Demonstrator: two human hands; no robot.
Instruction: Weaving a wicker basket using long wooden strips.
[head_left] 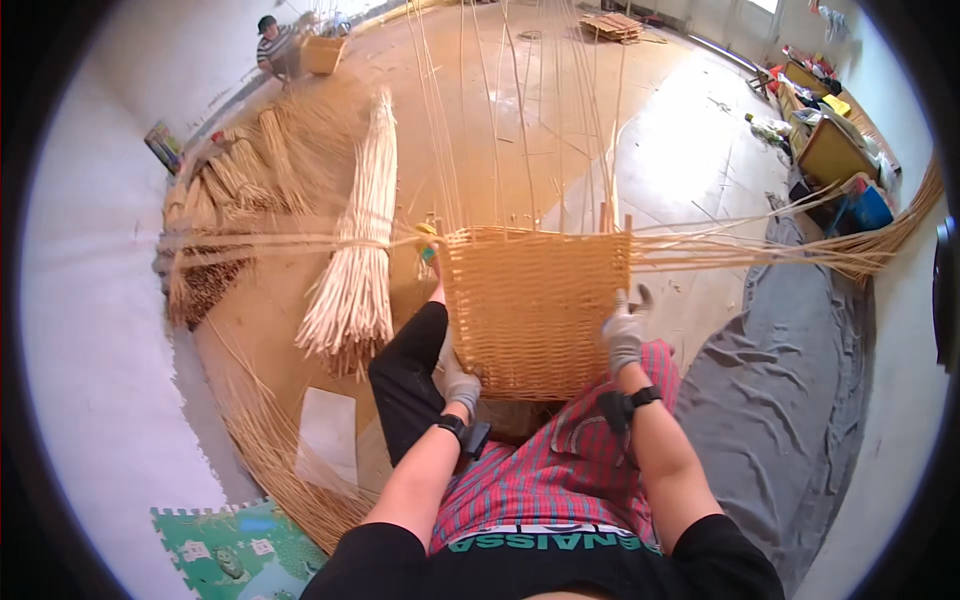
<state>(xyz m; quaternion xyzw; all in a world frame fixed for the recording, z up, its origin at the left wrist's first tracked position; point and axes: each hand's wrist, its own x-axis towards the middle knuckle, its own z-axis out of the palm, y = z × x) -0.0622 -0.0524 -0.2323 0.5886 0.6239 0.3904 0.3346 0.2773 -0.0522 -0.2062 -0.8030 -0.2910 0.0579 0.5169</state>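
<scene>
A tan wicker basket (535, 310), closely woven, stands tilted over my lap between my knees. Long thin stakes rise from its top edge, and loose strands stretch out to both sides. My left hand (461, 386), in a light glove, grips the basket's lower left corner. At its right side is my right hand (625, 330), gloved too, closed on the edge with the fingertips partly outside it. A red checked cloth (560, 450) covers my lap beneath the basket.
Left of my knee stands a tied bundle of pale canes (360, 240); more bundles (225, 190) lie by the wall. A grey cloth (780, 380) covers the floor at right, near a blue container (868, 208). Another person (278, 50) works far left beside a basket (323, 55).
</scene>
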